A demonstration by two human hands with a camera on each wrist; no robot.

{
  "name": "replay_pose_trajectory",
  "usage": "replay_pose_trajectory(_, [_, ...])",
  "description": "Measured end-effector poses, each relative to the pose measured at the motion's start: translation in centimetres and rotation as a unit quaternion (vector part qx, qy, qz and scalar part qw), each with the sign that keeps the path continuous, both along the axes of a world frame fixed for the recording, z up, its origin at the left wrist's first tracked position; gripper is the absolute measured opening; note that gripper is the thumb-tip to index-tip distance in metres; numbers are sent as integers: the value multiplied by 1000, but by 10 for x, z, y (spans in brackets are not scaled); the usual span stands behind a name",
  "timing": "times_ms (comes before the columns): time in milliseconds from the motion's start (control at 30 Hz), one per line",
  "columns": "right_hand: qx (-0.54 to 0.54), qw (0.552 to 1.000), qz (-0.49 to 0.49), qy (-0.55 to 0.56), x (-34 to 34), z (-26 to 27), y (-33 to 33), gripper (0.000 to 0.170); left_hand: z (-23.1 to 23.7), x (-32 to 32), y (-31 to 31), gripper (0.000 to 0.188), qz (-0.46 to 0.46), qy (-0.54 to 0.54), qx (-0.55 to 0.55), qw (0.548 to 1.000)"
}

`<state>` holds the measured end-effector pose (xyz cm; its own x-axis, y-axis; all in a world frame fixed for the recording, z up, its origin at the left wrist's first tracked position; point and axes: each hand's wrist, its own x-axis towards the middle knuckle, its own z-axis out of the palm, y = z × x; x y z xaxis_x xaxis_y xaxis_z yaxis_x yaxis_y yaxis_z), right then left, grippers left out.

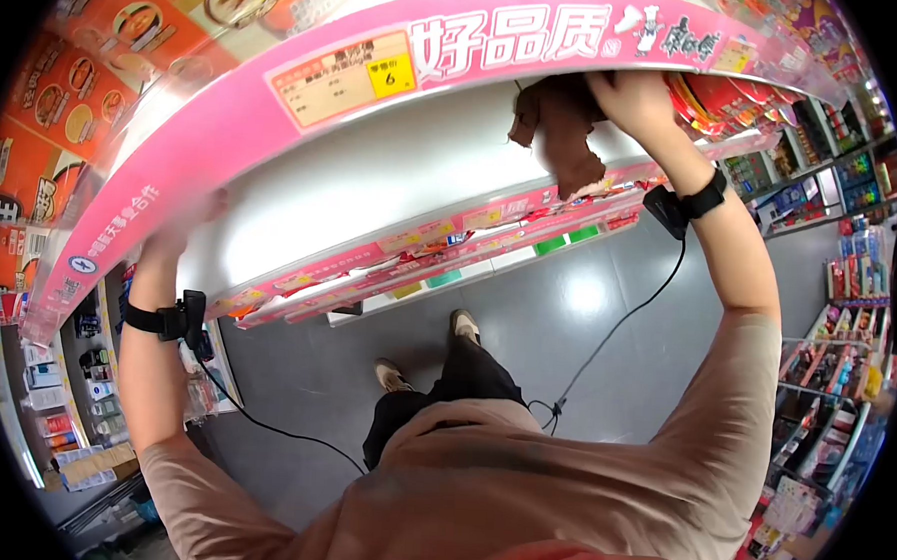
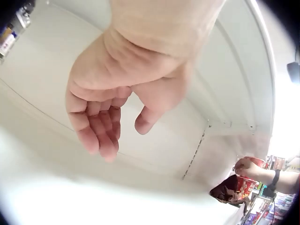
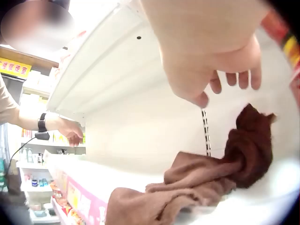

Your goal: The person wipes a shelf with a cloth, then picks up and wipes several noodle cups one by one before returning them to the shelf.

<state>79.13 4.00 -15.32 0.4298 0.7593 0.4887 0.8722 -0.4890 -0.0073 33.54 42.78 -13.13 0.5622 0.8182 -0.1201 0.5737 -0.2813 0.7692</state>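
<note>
A crumpled brown cloth (image 1: pixel 570 135) lies at the right part of a white shelf (image 1: pixel 372 187), one end hanging over its front edge. My right hand (image 1: pixel 638 103) is just beyond the cloth in the head view. In the right wrist view that same hand (image 3: pixel 211 65) hangs above the cloth (image 3: pixel 201 180), fingers pointing down and holding nothing, with a gap between. At the shelf's left end is my left hand (image 1: pixel 178 230), blurred in the head view. The left wrist view shows the left hand (image 2: pixel 119 84) with loosely bent fingers, thumb apart, nothing in it.
A pink label strip (image 1: pixel 224 140) with a price tag (image 1: pixel 342 75) runs along the shelf above. Red packages (image 1: pixel 722 102) stand right of the cloth. Lower shelves with pink edges (image 1: pixel 440 235) lie beneath. Cables run from both wrist cameras. Grey floor (image 1: pixel 567 315) surrounds my feet.
</note>
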Motion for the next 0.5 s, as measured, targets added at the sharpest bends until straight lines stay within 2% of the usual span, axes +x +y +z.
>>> replay_pose_trajectory(33, [-26, 1000, -2, -5, -15, 2, 2, 53, -9, -15, 27, 34, -25, 8, 14, 1000])
replay_pose_trajectory(67, [-63, 996, 55, -3, -28, 1, 5, 60, -12, -20, 35, 35, -25, -7, -16, 1000])
replay_pose_trajectory(100, [-152, 980, 92, 87, -32, -6, 9, 69, -15, -26, 43, 36, -23, -22, -45, 998])
replay_pose_trajectory(167, [-264, 958, 70, 89, -18, -47, 14, 77, -14, -42, 41, 36, 38, -98, -187, 977])
replay_pose_trajectory(200, [-282, 952, 47, 108, -14, -55, 16, 81, 8, -31, 7, 34, 92, -38, -136, 986])
replay_pose_trajectory(233, [-266, 956, 62, 111, -5, -61, 16, 82, 7, -44, 4, 35, 67, -16, -105, 992])
replay_pose_trajectory(300, [-252, 962, 26, 103, -3, -66, 16, 82, -2, -74, -4, 36, 16, 29, -41, 999])
replay_pose_trajectory(367, [-230, 967, -64, 90, -8, -66, 15, 77, -23, -107, -9, 52, -64, 95, 159, 981])
replay_pose_trajectory(433, [-235, 952, -180, 82, -13, -55, 22, 73, -15, -106, -41, 60, -13, 170, 130, 977])
replay_pose_trajectory(500, [-264, 933, -236, 63, 9, -64, 26, 69, -43, -118, -34, 60, -25, 174, 208, 962])
